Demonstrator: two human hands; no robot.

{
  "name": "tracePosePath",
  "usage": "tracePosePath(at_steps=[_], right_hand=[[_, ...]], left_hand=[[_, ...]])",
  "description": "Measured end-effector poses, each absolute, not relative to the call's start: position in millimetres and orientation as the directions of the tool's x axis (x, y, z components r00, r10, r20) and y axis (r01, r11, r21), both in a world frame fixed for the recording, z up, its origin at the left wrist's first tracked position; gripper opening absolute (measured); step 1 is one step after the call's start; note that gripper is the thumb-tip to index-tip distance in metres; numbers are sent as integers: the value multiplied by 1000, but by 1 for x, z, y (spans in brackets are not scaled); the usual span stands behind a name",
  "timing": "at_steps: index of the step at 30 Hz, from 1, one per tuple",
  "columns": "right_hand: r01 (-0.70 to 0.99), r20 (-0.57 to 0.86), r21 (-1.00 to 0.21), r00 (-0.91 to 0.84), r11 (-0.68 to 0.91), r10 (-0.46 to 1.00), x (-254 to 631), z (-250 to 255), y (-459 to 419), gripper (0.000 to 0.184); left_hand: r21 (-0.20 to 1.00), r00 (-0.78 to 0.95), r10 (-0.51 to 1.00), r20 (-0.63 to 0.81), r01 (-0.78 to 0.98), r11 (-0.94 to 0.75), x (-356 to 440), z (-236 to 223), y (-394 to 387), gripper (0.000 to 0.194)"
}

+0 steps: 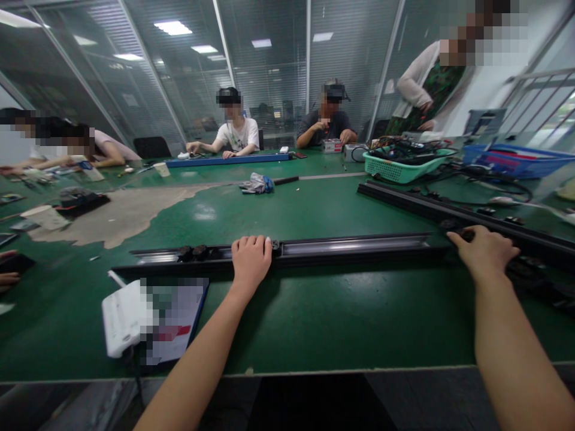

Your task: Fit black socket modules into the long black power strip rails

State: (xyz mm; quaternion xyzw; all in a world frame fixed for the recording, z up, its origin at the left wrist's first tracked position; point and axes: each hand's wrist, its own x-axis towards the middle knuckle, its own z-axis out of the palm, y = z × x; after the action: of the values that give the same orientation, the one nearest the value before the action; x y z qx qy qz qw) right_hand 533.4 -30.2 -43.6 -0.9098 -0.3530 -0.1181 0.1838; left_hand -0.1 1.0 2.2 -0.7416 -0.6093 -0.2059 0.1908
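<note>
So, left hand (pixel 251 257) curled over black rail (pixel 354 246), right hand (pixel 487 251) grip unclear, table edge (pixel 314 371) well apart.

Open tabletop (pixel 323 209) past rail (pixel 341 246), gloves (pixel 257 184) beyond

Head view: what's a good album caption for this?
Left hand on a long black rail, right hand near its right end, at a green table.
</note>
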Motion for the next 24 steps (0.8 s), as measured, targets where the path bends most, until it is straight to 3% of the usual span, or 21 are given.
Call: tracePosePath(at_steps=[14, 21, 24], right_hand=[[459, 338, -396, 878, -795, 339, 566, -63, -28, 54], [490, 287, -360, 868, -794, 405, 563, -63, -25, 53], [551, 386, -370, 823, -748, 416, 555, -58, -29, 50]], left_hand=[[5, 158, 838, 522, 982, -188, 0, 3, 0, 42], [6, 158, 838, 523, 982, -189, 0, 2, 1, 41], [12, 155, 837, 525, 982, -189, 0, 2, 1, 41]])
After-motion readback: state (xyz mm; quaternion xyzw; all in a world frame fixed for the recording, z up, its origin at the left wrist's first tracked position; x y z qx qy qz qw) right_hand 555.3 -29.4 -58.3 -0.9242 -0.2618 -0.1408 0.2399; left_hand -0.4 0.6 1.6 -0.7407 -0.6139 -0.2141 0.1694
